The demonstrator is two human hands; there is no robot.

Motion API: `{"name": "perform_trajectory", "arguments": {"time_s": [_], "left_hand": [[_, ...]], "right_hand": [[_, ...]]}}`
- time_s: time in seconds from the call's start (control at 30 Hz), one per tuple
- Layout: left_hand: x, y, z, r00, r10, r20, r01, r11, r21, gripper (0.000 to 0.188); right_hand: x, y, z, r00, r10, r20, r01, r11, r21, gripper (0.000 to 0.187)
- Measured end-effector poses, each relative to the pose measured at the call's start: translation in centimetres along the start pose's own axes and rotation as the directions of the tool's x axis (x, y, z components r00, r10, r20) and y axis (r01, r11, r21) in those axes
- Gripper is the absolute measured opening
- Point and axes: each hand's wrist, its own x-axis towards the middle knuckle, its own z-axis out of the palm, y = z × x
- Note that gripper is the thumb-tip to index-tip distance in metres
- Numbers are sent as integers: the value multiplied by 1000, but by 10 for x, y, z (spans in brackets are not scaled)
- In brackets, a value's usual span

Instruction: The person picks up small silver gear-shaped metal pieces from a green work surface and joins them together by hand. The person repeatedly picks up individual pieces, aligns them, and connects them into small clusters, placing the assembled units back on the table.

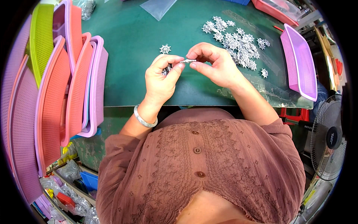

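Green tabletop (pixel 126 87) beneath; both hands (pixel 222 67) pinch a silvery piece (pixel 188 61) between fingertips, more pieces (pixel 166 70) within the left. Probably light, stiff, slippery; grip its edges.

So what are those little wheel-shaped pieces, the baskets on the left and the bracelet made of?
Wheel-shaped pieces: probably metal, silvery and fairly shiny, judging by their glints. Baskets: most likely moulded plastic, evenly coloured, with thin perforated walls. Bracelet: smooth, pale, somewhat glossy; perhaps stone, though glass or plastic could look alike.
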Motion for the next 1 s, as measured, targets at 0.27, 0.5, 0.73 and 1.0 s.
{"name": "perform_trajectory", "arguments": {"time_s": [0.27,0.5,0.73,1.0], "left_hand": [[2,8,0,991,128,25,-131,981,147,8],[2,10,2,988,148,32,-152,968,201,9],[4,18,4,986,149,68,-162,948,273,11],[0,16,8,999,34,-12,-32,987,161,13]], "right_hand": [[-1,-3,0,997,-79,-5,78,995,-62,11],[-3,-6,1,995,-98,-29,93,986,-135,14],[-3,-9,2,973,-222,-66,193,934,-300,15],[-6,-6,0,983,-169,-76,157,977,-147,12]]}}
